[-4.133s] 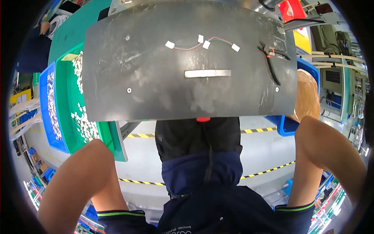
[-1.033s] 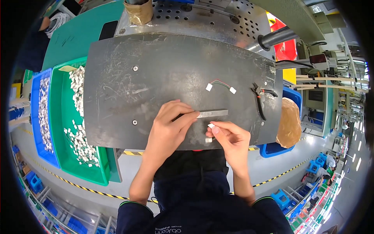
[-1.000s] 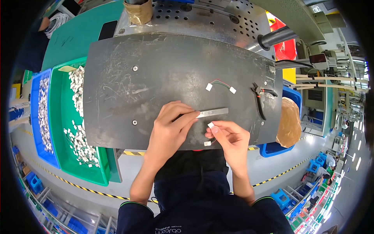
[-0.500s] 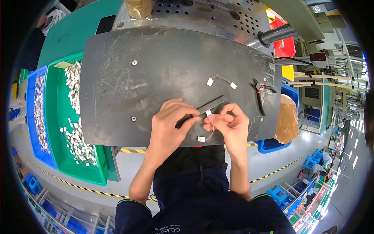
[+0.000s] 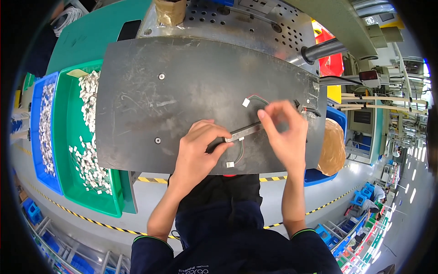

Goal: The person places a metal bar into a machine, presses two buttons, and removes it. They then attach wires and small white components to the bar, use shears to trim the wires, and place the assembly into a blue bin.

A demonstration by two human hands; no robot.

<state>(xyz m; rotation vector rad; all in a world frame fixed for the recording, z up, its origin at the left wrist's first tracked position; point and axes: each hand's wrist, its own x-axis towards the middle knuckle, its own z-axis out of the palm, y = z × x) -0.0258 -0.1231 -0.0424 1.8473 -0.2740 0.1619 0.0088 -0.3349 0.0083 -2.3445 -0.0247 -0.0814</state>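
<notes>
My left hand [image 5: 197, 148] pinches the left end of a narrow grey metal bar [image 5: 246, 132] above the dark work board [image 5: 137, 100]. A short wire lead with white connectors [image 5: 230, 164] hangs below the bar, one end against its lower edge. My right hand [image 5: 289, 137] is smeared by motion by the bar's right end, thumb toward it; whether its fingers hold anything cannot be made out. Behind the bar lies a second wire lead with a white connector [image 5: 246, 102], its other end hidden by my right hand. Pliers [image 5: 312, 111] lie right of that hand, partly covered.
A green bin [image 5: 116, 201] and a blue bin [image 5: 54, 182] with many small white connector pieces stand left of the board. Perforated metal plate [image 5: 210, 16] and a machine column [image 5: 326, 49] border its far side. A brown-wrapped bundle [image 5: 333, 148] sits at the right.
My right hand has let go of the near wire lead's connector and moved right and away from me, now covering part of the far lead and pliers. My left hand still holds the bar.
</notes>
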